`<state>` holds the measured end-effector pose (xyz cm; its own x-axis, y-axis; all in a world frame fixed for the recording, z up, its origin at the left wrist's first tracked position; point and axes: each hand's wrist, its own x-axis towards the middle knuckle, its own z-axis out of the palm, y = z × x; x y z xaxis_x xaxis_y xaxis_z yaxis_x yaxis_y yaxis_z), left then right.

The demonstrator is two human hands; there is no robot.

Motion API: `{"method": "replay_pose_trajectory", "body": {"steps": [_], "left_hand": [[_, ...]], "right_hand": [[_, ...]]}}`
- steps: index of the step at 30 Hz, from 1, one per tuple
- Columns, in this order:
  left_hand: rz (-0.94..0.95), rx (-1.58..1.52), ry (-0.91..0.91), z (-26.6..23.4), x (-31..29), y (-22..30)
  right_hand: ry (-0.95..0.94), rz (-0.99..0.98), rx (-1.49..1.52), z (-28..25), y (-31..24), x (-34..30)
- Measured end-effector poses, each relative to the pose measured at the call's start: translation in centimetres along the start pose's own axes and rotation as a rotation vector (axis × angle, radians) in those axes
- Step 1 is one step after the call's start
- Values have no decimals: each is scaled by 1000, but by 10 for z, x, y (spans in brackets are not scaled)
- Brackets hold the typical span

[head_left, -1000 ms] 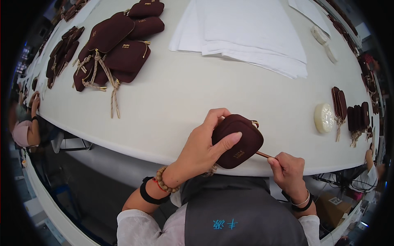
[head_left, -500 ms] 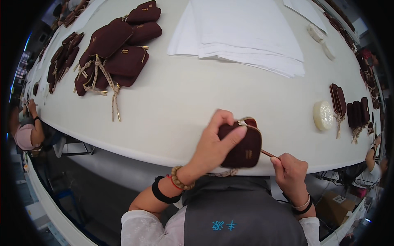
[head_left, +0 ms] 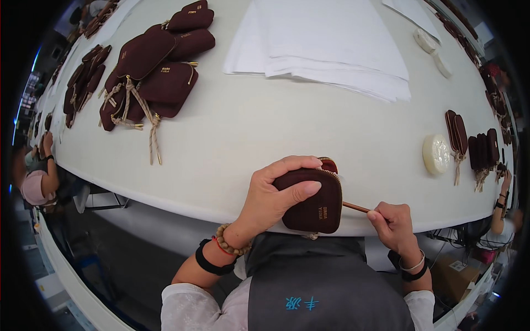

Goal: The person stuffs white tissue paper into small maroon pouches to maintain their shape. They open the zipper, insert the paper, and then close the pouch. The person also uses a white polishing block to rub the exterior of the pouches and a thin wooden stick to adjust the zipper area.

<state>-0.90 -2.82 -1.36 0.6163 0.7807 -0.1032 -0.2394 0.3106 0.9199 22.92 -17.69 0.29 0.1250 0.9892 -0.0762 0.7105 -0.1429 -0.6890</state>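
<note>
My left hand [head_left: 266, 197] grips a dark maroon zip pouch [head_left: 310, 205] near the table's front edge, thumb on its front face and fingers over the top. At the upper right corner the pouch's zipper is partly undone, and a red lining shows there. My right hand [head_left: 393, 225] is closed round a thin brown stick [head_left: 356, 207]. The stick's far end meets the pouch's right edge; whether it goes inside or behind is hidden. A bit of cord hangs out under the pouch.
A heap of maroon pouches [head_left: 144, 52] with beige cord pulls lies at the far left. White sheets [head_left: 326, 47] are stacked at the back. To the right are a cream-coloured roll [head_left: 436, 154] and more pouches [head_left: 483, 150]. Other people sit at both table ends.
The pouch and my left hand have shifted left and slightly down. More of the stick now shows between the pouch and my right hand, which has barely moved.
</note>
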Motion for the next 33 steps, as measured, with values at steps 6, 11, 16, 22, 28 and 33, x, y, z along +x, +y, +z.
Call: {"method": "replay_pose_trajectory", "body": {"steps": [6,11,16,22,28,33], "left_hand": [[147,22,13,14,-5,-13],[168,15,-13,13,-5,-15],[146,-117,44,15,-13,-16],[306,-121,-76,17,-14,-21],[-58,-408,-104,25,-29,-34],[-74,-272,6,5,-26,-19]], "right_hand": [[42,32,129,24,-11,0],[-55,62,260,23,-7,10],[-186,150,240,0,-5,5],[-56,93,334,14,-4,-10],[-112,164,598,26,-4,-10],[-17,172,358,4,-7,-2]]}}
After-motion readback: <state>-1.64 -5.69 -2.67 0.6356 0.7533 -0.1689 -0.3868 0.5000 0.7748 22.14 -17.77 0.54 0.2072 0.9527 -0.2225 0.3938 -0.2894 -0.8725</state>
